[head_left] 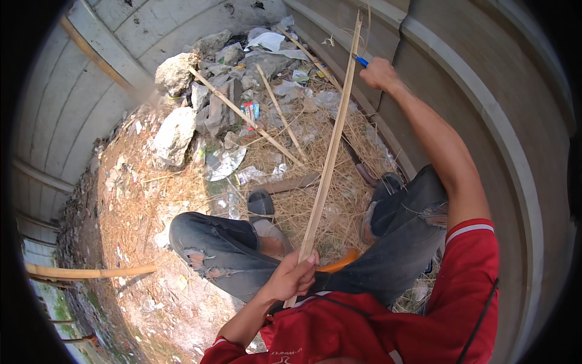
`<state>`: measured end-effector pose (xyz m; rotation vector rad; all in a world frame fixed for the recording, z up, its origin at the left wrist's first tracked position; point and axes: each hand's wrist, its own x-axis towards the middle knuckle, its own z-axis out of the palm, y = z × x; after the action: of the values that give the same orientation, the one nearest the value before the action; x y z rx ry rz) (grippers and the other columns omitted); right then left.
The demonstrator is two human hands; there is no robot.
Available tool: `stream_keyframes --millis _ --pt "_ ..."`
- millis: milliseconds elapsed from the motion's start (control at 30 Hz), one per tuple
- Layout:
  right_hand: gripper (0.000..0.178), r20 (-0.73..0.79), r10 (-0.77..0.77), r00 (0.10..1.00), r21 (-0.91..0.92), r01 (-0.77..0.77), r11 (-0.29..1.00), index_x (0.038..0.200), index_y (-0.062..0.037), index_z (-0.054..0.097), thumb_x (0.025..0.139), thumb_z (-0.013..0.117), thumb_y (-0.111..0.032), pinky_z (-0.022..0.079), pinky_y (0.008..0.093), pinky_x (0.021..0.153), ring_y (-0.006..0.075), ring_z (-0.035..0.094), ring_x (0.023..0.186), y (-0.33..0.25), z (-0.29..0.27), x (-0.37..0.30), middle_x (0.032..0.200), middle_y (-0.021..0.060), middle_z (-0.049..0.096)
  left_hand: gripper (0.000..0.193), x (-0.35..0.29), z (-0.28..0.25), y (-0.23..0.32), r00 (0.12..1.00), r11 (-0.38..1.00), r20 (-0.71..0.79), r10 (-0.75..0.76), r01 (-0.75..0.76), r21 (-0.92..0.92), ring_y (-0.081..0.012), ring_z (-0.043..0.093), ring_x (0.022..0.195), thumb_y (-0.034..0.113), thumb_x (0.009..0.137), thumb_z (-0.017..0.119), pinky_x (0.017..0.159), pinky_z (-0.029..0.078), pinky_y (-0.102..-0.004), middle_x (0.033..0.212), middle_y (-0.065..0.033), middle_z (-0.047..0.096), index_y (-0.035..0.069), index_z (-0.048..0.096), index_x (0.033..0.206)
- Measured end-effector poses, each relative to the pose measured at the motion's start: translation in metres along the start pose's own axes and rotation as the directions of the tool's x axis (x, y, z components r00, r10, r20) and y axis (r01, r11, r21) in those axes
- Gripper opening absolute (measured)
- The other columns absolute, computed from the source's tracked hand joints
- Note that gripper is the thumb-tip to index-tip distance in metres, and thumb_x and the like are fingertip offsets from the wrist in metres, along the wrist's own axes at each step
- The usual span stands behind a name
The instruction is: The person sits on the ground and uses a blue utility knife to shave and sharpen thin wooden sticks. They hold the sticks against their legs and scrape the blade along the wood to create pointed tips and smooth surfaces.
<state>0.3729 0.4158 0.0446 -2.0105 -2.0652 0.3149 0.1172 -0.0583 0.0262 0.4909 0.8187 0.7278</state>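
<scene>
A long split bamboo strip (pixel 332 148) slants up from my lap toward the far right. My left hand (pixel 294 278) is closed round its near end, just above my red shirt. Out at the far end, my right hand (pixel 379 74), arm stretched, grips a small blue-handled knife (pixel 362 61). The knife's tip meets the strip's edge, though the blade is too small to see well. A thin sliver (pixel 368 27) curls beside the strip there. Below the strip, an orange object (pixel 341 261) shows in part by my thigh.
Corrugated metal sheeting (pixel 479 121) rises close on the right. Rocks (pixel 176 136) and litter lie ahead, with bamboo sticks (pixel 242 118) across them. Straw shavings cover the ground round my sandals (pixel 260 203). A dark tool with a brown handle (pixel 365 175) lies near my right foot.
</scene>
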Motion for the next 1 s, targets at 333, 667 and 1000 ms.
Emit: stream_keyframes --millis 333,667,1000 --pt "0.047 0.084 -0.092 0.992 0.625 0.019 0.780 0.091 -0.0020 0.071 0.084 0.071 -0.049 0.033 0.0324 0.043 0.0105 0.042 0.042 0.028 -0.017 -0.023 0.055 0.0000 0.045 0.020 -0.026 -0.034 -0.054 0.984 0.979 -0.042 0.176 -0.179 -0.101 -0.0057 0.024 0.045 0.027 0.111 0.040 0.042 0.022 -0.0243 0.061 0.0049 0.027 0.008 0.046 0.108" --pt "0.032 0.417 -0.558 0.717 0.849 -0.088 0.522 0.089 -0.0048 0.063 0.098 0.068 -0.035 0.032 0.0263 0.042 0.0090 0.041 0.044 -0.103 -0.030 -0.135 0.056 -0.0024 0.047 0.028 0.034 -0.004 0.013 0.958 0.949 -0.019 0.287 -0.282 0.139 -0.0085 0.034 0.044 0.030 0.111 0.040 0.042 0.033 -0.0256 0.062 0.0010 0.038 0.004 0.047 0.117" --pt "0.025 0.162 -0.475 0.865 0.714 0.229 0.661 0.092 -0.0058 0.070 0.090 0.076 -0.030 0.034 0.0257 0.045 0.0079 0.046 0.051 -0.085 -0.028 -0.141 0.064 -0.0015 0.055 0.032 -0.043 -0.049 -0.011 0.991 0.449 -0.110 0.080 0.062 0.891 -0.0197 0.068 0.078 0.023 0.092 0.068 0.069 0.053 -0.0322 0.097 -0.0118 0.071 0.002 0.066 0.117"
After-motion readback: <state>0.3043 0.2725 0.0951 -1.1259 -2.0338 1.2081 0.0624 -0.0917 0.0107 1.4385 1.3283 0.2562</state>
